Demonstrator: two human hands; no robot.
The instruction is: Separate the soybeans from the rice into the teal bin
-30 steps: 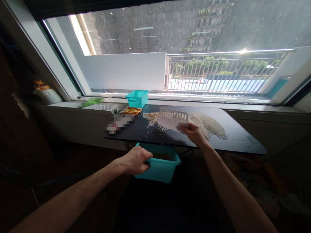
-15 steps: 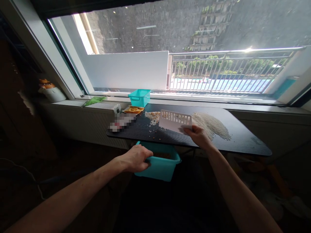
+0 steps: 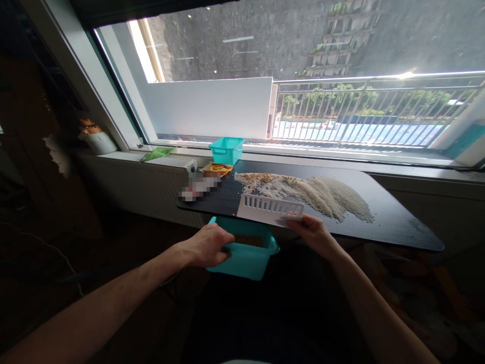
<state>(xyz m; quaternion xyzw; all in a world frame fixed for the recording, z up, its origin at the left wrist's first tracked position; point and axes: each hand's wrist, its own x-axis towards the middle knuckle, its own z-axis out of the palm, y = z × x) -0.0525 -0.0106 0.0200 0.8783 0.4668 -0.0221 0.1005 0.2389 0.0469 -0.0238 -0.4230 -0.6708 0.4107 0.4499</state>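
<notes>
My left hand [image 3: 212, 244] grips the near left rim of a turquoise plastic bin [image 3: 242, 262], held just below the table's front edge. Small brownish grains or beans [image 3: 249, 240] lie inside it. Between the fingers and thumb of my right hand [image 3: 311, 231] is a white slotted plastic scraper [image 3: 265, 211], its slots toward the window. It stands at the front edge of the black table [image 3: 394, 230], above the bin. Behind it spreads a pile of white rice-like grains [image 3: 329, 197], with orange-yellow kernels [image 3: 261, 177] mixed in at the left end.
A second turquoise bin [image 3: 226, 150] stands by the window sill. An orange and white packet [image 3: 217, 169] and a blurred-out item [image 3: 199, 187] lie at the table's left. Beyond are a radiator [image 3: 151, 184], a green cloth [image 3: 159, 153] and a white pot [image 3: 99, 140].
My right hand has drawn the scraper down toward me to the table's front edge, uncovering the middle of the grain pile. My left hand stays on the bin. The view has shifted slightly.
</notes>
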